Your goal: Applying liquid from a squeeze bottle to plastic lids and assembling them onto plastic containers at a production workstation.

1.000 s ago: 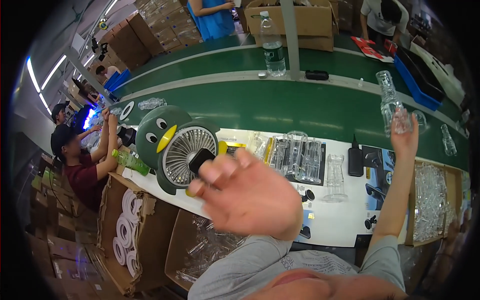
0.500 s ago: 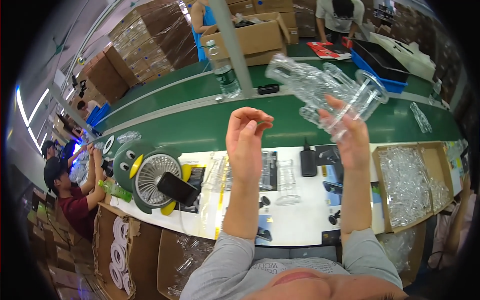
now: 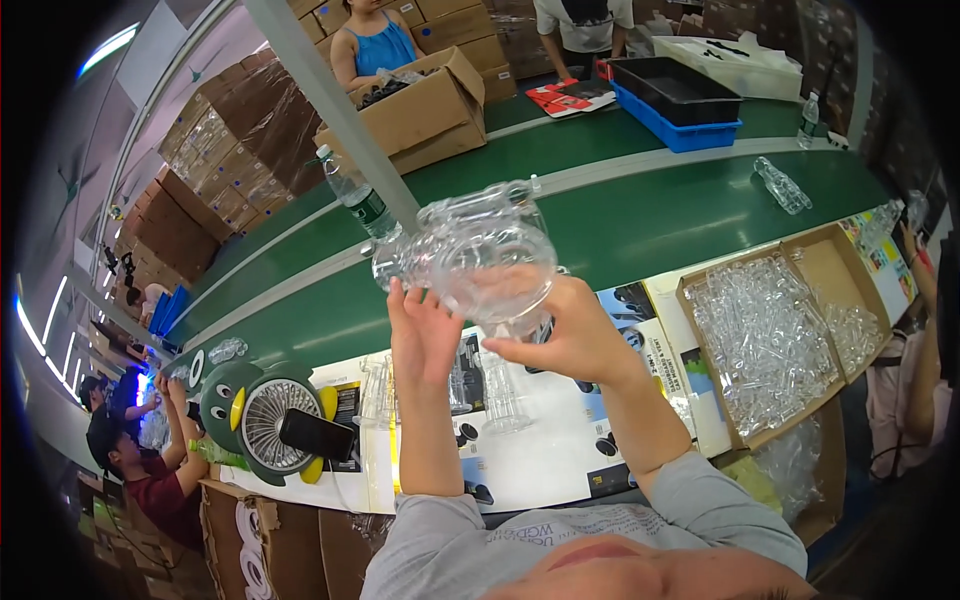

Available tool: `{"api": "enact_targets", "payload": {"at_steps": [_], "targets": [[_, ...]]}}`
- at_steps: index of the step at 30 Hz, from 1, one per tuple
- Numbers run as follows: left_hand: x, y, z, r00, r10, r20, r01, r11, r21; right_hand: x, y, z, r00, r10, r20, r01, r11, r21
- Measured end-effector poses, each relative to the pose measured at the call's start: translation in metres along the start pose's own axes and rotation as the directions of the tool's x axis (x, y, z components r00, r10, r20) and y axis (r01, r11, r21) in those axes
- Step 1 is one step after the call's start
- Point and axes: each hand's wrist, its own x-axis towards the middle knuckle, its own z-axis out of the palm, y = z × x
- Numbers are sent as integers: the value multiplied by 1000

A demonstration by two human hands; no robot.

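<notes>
now the clear flared-base vessels (image 3: 492, 262) have come in front of both hands, so they are no longer with the right hand alone: the right hand (image 3: 580, 335), half curled, has hold of them; the left hand (image 3: 425, 335), loosely open, is at their underside, contact unclear. between the hands, a clear tube (image 3: 503, 398) stands on the desk (image 3: 545, 465).

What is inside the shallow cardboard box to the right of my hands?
The shallow cardboard box holds small clear pieces; whatever lies beneath the top layer cannot be seen.
</notes>
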Motion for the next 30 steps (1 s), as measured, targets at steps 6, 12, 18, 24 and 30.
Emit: {"api": "enact_targets", "payload": {"at_steps": [6,12,18,24,30], "targets": [[2,15,-7,905,-252,344,384,830,-405,-5,-10,11,986,-68,154,95,979,-181],[1,27,-20,988,-19,-153,0,992,-125,-8,-10,26,958,-25,286,106,957,-269],[9,70,-63,977,104,-186,-173,899,-403,-6,-23,25,968,-86,237,145,959,-242],[-5,84,-42,897,295,-328,-409,836,-367,-6,-26,25,975,60,214,10,950,-312],[-15,92,-11,875,420,-240,-465,868,-177,-11,-28,25,988,121,94,-100,975,-196]]}}
